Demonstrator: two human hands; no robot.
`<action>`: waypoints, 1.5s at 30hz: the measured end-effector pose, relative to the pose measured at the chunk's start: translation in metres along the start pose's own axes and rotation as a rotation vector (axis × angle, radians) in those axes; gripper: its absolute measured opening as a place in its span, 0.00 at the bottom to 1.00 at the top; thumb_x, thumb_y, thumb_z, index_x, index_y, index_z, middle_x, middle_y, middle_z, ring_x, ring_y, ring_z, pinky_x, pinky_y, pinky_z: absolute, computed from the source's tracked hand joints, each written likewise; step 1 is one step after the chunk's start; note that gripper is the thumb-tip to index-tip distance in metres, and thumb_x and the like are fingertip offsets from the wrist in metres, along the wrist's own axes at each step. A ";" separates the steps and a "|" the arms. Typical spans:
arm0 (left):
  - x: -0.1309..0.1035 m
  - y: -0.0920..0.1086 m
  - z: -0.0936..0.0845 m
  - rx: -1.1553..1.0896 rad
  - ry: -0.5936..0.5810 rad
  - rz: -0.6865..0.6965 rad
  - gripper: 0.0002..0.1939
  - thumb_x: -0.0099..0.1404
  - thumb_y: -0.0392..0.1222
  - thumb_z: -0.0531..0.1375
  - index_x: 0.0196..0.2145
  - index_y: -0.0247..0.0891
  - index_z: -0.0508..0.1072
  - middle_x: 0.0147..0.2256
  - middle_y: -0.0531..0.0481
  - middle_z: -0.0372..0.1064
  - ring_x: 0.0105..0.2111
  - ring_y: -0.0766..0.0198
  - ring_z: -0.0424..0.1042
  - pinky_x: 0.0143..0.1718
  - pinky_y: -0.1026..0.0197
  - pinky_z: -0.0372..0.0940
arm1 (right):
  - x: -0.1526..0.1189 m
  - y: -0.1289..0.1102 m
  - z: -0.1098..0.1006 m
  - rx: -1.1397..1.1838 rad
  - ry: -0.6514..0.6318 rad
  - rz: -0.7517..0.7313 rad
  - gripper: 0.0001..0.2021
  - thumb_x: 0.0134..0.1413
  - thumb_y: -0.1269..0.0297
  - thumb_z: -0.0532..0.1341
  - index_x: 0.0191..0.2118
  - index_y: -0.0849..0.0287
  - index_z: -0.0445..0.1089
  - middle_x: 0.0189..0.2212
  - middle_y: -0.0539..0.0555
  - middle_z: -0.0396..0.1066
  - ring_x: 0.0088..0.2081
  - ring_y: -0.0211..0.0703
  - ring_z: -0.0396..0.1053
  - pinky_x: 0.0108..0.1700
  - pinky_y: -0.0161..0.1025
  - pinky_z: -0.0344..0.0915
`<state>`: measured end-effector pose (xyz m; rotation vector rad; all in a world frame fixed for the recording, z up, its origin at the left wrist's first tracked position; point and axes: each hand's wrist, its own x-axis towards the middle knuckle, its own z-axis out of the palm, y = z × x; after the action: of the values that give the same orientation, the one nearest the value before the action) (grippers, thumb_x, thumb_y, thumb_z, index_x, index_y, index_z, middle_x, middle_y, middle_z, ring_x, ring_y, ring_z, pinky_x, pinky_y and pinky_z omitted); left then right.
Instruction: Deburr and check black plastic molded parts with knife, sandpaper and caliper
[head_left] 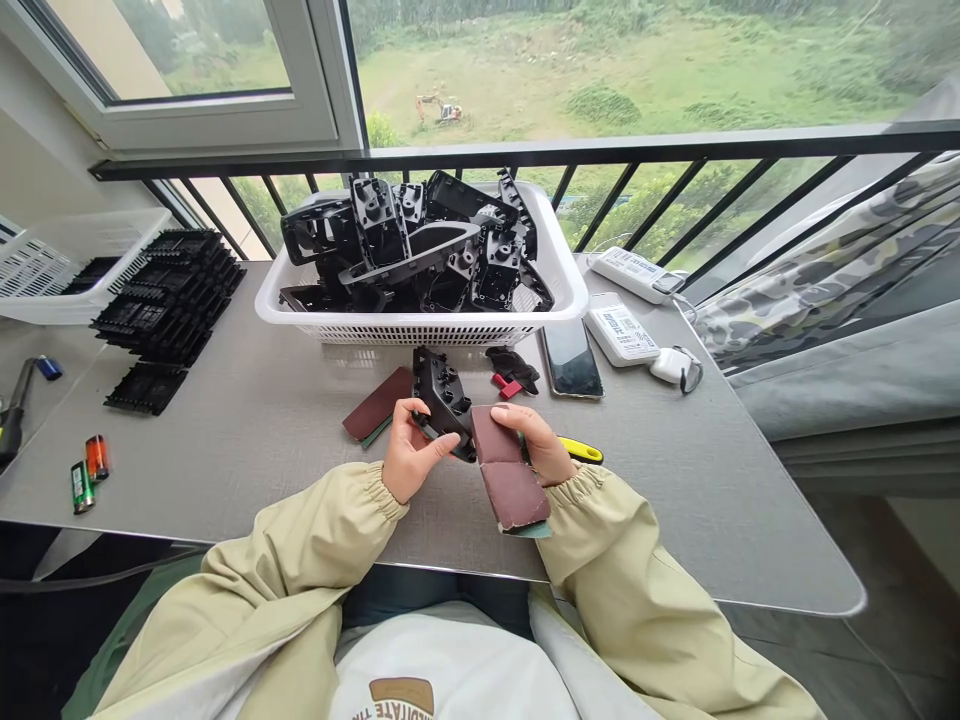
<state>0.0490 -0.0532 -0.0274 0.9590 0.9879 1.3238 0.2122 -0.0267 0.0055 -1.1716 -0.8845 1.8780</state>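
My left hand [411,452] grips a black molded plastic part [442,392], tilted above the table with its studded inner side showing. A folded sheet of brown sandpaper [511,480] is pinched in my right hand [536,440], thumb on top, its green backing peeking out at the lower end. The sandpaper's left edge is close against the lower end of the part; whether they touch I cannot tell. Another piece of brown sandpaper [379,405] lies on the table left of the part. A yellow-and-black handled tool [581,450] is partly hidden behind my right hand.
A white plastic basket [300,318] heaped with black parts stands by the window railing. Left are stacked black grids [169,295], another white basket [45,270] and batteries [97,457]. A phone [571,358], white boxy devices [621,330] and a black cloth-like item [514,366] lie right.
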 end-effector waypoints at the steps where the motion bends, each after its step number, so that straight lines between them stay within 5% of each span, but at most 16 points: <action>1: 0.001 0.000 0.000 -0.015 -0.009 -0.016 0.29 0.47 0.49 0.71 0.34 0.43 0.55 0.28 0.59 0.62 0.22 0.71 0.67 0.20 0.66 0.69 | 0.000 0.002 0.001 -0.010 0.005 -0.021 0.17 0.34 0.48 0.66 0.22 0.58 0.66 0.18 0.47 0.62 0.20 0.35 0.56 0.23 0.35 0.55; 8: 0.003 -0.001 -0.001 -0.072 0.038 -0.133 0.26 0.53 0.53 0.67 0.42 0.44 0.57 0.27 0.58 0.65 0.18 0.69 0.69 0.20 0.63 0.69 | -0.001 0.003 0.007 0.033 0.019 -0.039 0.18 0.31 0.49 0.69 0.20 0.58 0.66 0.17 0.47 0.62 0.19 0.34 0.55 0.21 0.34 0.54; 19: -0.001 0.003 0.004 -0.110 0.023 -0.018 0.34 0.44 0.47 0.73 0.43 0.44 0.57 0.35 0.54 0.68 0.32 0.67 0.72 0.32 0.63 0.69 | -0.004 0.017 0.013 0.011 -0.014 -0.190 0.23 0.34 0.44 0.69 0.18 0.60 0.64 0.16 0.45 0.55 0.19 0.31 0.49 0.20 0.33 0.46; 30: 0.002 0.006 0.004 -0.161 0.189 -0.111 0.35 0.42 0.47 0.73 0.40 0.45 0.54 0.31 0.58 0.66 0.26 0.70 0.68 0.23 0.67 0.67 | -0.002 0.017 0.009 -0.070 0.060 -0.256 0.22 0.37 0.46 0.67 0.19 0.59 0.62 0.17 0.46 0.55 0.21 0.33 0.49 0.22 0.33 0.48; 38: 0.004 0.008 0.001 -0.161 0.130 -0.133 0.32 0.47 0.52 0.70 0.40 0.45 0.54 0.28 0.60 0.64 0.18 0.74 0.63 0.17 0.69 0.62 | -0.002 0.013 0.007 -0.135 -0.039 -0.368 0.19 0.45 0.50 0.63 0.17 0.59 0.62 0.20 0.48 0.55 0.24 0.36 0.51 0.27 0.37 0.50; 45: 0.000 0.006 0.000 -0.032 0.053 -0.057 0.25 0.54 0.54 0.66 0.42 0.45 0.57 0.32 0.56 0.63 0.21 0.71 0.66 0.17 0.66 0.65 | -0.011 0.011 0.006 -0.312 -0.064 -0.382 0.20 0.45 0.48 0.64 0.18 0.58 0.63 0.19 0.48 0.59 0.23 0.36 0.53 0.26 0.36 0.54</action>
<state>0.0468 -0.0529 -0.0215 0.8695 1.0246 1.3192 0.2072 -0.0421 0.0028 -1.0328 -1.3698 1.5087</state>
